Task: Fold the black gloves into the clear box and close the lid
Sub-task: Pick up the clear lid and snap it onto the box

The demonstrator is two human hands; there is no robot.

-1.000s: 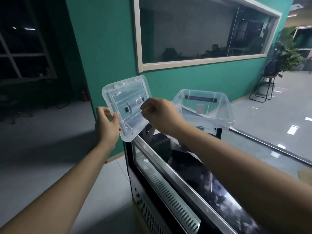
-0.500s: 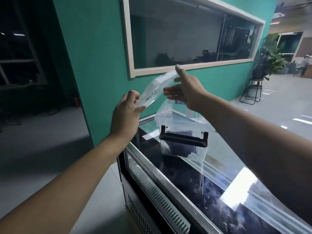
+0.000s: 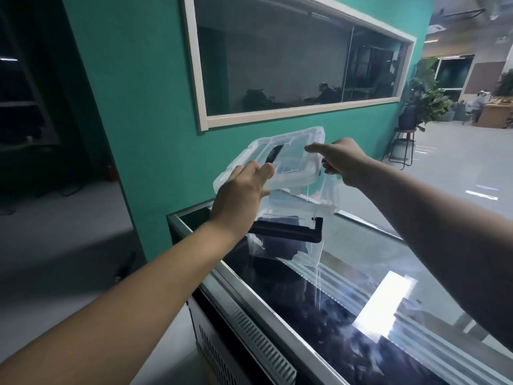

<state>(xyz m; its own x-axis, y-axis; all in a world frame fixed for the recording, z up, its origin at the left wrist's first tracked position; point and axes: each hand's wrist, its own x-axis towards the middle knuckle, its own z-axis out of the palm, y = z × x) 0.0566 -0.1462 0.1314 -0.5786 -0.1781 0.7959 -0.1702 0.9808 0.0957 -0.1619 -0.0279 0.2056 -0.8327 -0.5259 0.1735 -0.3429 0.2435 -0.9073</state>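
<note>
The clear box stands on the glass top of a display freezer, its black handle facing me. Dark folded gloves lie inside at the bottom. The clear lid hovers tilted just above the box's opening, its far edge raised. My left hand grips the lid's near left corner. My right hand pinches the lid's right edge, index finger stretched over the top.
The freezer has a metal rim and a vented front panel. A teal wall with a large window rises right behind the box. A stool and potted plant stand on the floor at far right.
The lid has turned from steeply tilted to nearly flat and has come down over the box. Both hands have moved lower and to the right with it.
</note>
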